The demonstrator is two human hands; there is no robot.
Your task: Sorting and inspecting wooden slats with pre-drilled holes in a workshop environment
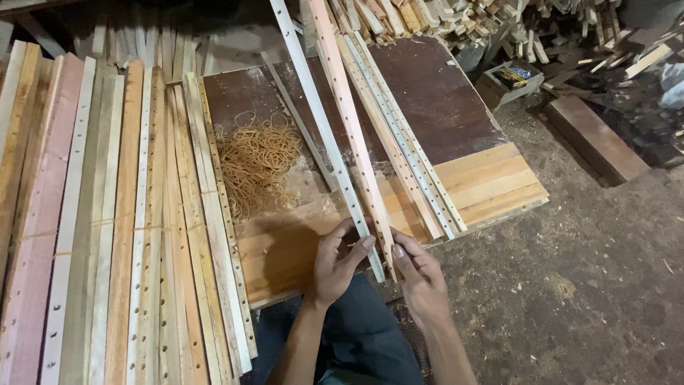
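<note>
Your left hand (335, 260) and right hand (420, 274) each grip the near end of one drilled wooden slat (324, 128), two slats held, beside one heap of rubber bands (256, 160).

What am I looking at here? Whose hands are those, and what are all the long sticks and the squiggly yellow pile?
There is just one picture, taken by a camera on a person's head, looking down at their own two hands. No machine here, only a person sitting at a low wooden board on a dusty floor.

The left hand and the right hand pinch the near ends of two long thin wooden slats with rows of small holes. More such slats lie on the board beside them.

The squiggly yellow pile is a heap of rubber bands on the board.

On the left lie bundles of slats, side by side. At the top right is a messy heap of wood scraps and a small box.
</note>
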